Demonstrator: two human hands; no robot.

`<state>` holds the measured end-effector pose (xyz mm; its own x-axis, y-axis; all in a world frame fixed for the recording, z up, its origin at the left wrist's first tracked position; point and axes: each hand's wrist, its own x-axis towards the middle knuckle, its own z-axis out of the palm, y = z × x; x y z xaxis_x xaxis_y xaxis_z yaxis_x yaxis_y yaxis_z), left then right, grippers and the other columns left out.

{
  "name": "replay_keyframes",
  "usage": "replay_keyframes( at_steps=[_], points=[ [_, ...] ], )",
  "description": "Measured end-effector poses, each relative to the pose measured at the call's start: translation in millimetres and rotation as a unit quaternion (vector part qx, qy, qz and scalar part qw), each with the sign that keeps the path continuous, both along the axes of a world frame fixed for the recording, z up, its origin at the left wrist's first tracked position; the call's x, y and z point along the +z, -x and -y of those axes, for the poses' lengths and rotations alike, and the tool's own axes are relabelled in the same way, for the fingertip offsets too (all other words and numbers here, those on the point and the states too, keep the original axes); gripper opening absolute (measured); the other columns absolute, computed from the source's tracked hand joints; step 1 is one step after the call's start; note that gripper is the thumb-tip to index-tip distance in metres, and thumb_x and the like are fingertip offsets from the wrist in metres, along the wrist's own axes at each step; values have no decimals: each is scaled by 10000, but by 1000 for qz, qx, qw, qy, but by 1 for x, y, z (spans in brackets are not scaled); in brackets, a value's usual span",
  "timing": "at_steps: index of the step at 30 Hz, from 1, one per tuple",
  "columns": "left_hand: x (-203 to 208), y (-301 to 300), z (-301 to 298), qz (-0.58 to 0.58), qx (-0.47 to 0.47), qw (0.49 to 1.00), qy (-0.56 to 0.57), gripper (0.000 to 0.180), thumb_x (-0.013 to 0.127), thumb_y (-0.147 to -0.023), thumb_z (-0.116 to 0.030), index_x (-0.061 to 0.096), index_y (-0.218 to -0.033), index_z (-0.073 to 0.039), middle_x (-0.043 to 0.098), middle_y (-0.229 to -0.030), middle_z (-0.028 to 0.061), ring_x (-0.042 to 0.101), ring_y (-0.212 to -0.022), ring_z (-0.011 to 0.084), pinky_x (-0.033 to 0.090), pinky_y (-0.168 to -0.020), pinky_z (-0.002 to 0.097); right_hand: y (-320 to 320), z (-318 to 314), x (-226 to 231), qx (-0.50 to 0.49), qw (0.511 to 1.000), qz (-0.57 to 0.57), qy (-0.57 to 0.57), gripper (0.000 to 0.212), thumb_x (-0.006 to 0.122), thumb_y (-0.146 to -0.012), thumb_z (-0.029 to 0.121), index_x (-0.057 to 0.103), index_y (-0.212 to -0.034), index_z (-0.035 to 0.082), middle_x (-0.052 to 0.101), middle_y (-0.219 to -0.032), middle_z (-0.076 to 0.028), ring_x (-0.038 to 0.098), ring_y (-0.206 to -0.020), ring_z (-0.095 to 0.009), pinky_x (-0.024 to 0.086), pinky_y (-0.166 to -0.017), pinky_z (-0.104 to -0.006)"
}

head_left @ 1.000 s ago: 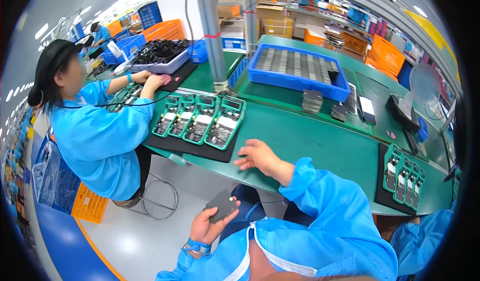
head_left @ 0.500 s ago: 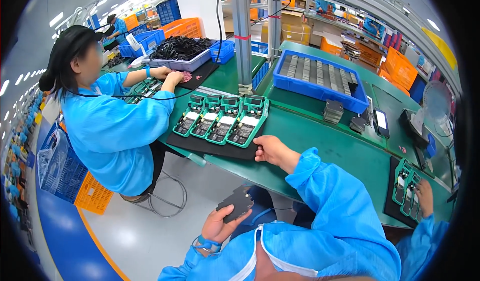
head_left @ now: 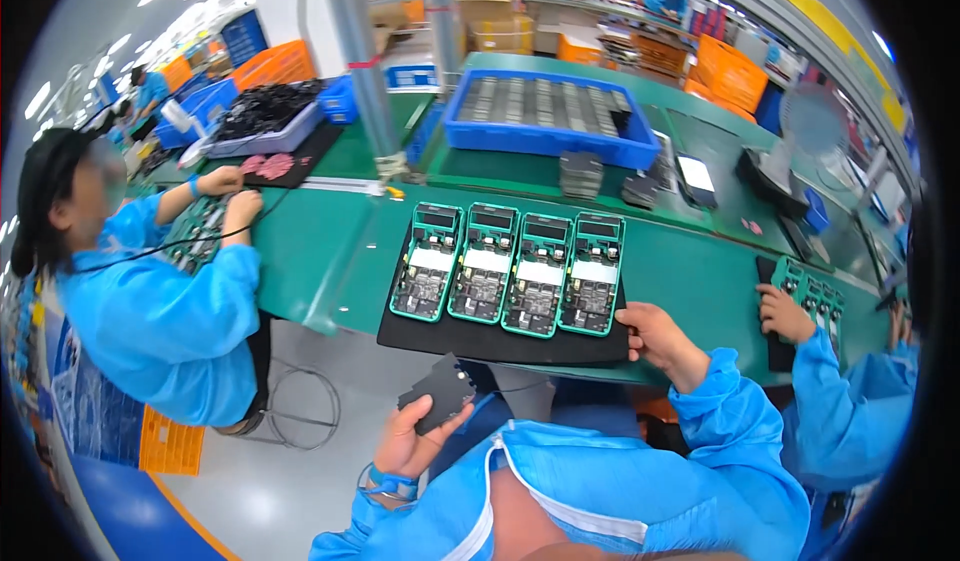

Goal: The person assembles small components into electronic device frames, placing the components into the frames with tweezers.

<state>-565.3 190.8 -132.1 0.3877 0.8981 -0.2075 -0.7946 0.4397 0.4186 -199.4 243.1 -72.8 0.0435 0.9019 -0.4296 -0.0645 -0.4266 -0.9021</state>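
Observation:
My left hand (head_left: 408,443) holds a thin dark grey plate with a notched edge (head_left: 440,393), off the bench in front of me. Whether it is one plate or a small stack, I cannot tell. At the front right corner of a black mat (head_left: 480,345), my right hand (head_left: 662,339) has its fingers closed on the edge. On the mat lie several green-framed electronic device housings (head_left: 535,286) in a row, their circuit boards and white strips exposed. Behind them stand stacks of grey plates (head_left: 580,174) (head_left: 640,191).
A blue tray (head_left: 550,151) with rows of grey pieces stands at the back of the green bench (head_left: 300,251). A metal post (head_left: 365,81) rises left of it. One co-worker (head_left: 160,311) works at left; another's hand (head_left: 785,313) touches similar housings at right.
My right hand has drawn the mat with its housings rightward along the bench, past the seam and nearer the plate stacks. The view has turned right. My left hand still holds the grey plate.

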Motion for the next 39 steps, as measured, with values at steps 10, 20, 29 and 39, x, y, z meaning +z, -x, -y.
replay_keyframes(
  at_steps=[10, 20, 29, 39],
  points=[
    [48, 43, -89, -6, -177, 984, -18, 439, 462, -907, -31, 389, -1324, 83, 485, -1302, 248, 486, -1215, 394, 388, -1055, 539, 32, 28, 12, -139, 952, 271, 10, 155, 577, -904, 171, 556, -851, 27, 519, -611, -50, 530, -495, -146, 450, -427, -313],
    [50, -63, -98, -5, -388, 921, -23, 445, 524, -928, -68, 390, -1334, 56, 492, -1301, 208, 513, -1199, 356, 393, -1071, 489, 103, 56, 19, 137, 736, 518, -415, 705, 836, -641, 182, 516, -1265, 109, 418, -1328, -180, 422, -1181, -380, 385, -976, -477],
    [51, -84, -96, -28, -404, 914, -24, 457, 510, -938, -80, 369, -1345, 74, 487, -1311, 215, 495, -1226, 360, 392, -1072, 476, 72, 45, 23, 148, 742, 480, -444, 498, 794, -666, 143, 610, -1127, 105, 494, -1225, -154, 472, -1116, -371, 437, -927, -453],
    [63, -59, -102, 4, -337, 941, -11, 496, 430, -947, -149, 335, -1359, 109, 442, -1350, 261, 427, -1281, 397, 320, -1103, 501, 50, 23, 14, 92, 673, 631, -374, 409, 748, -726, 166, 660, -1124, 193, 505, -1183, -129, 445, -1114, -350, 399, -910, -455]
  ],
)
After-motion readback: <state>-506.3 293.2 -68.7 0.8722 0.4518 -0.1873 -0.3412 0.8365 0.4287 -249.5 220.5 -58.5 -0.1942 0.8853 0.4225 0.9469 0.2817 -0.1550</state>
